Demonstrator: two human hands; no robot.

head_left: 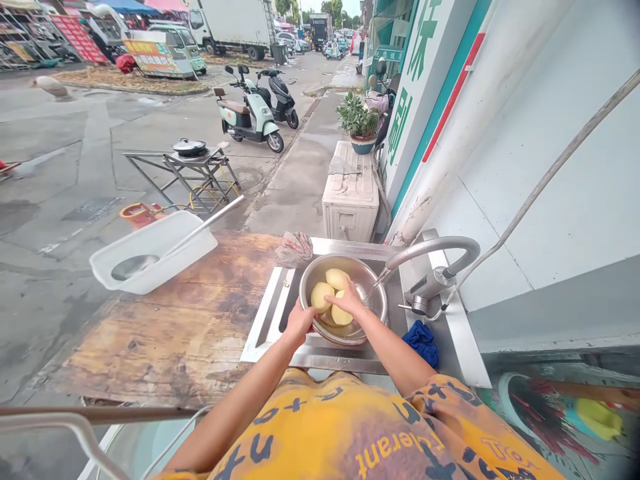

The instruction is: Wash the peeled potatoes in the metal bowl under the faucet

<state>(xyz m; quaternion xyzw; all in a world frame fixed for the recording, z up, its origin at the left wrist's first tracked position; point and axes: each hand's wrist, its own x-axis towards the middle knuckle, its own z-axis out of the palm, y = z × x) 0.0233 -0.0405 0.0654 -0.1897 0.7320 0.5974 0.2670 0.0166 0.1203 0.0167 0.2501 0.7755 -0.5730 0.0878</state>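
Three peeled, pale yellow potatoes [321, 297] sit close together in a round metal bowl [383, 312], which stands in the sink. On the bowl's near left rim my left hand [301, 321] is closed, thumb on the inside. My right hand [351, 301] reaches into the bowl, its thumb and fingers curved over the nearest potato [342, 315]; part of that potato is hidden under the hand. A thin stream of water runs from the curved faucet [435, 245] into the bowl, beside my right hand.
A crumpled cloth [294, 249] lies behind the sink's left corner, and a dark blue cloth [423, 343] right of the sink. On the wooden board [170, 333] rests a white plastic tub [150, 257] with a long-handled ladle [200, 230]. A wall [550, 200] rises at right.
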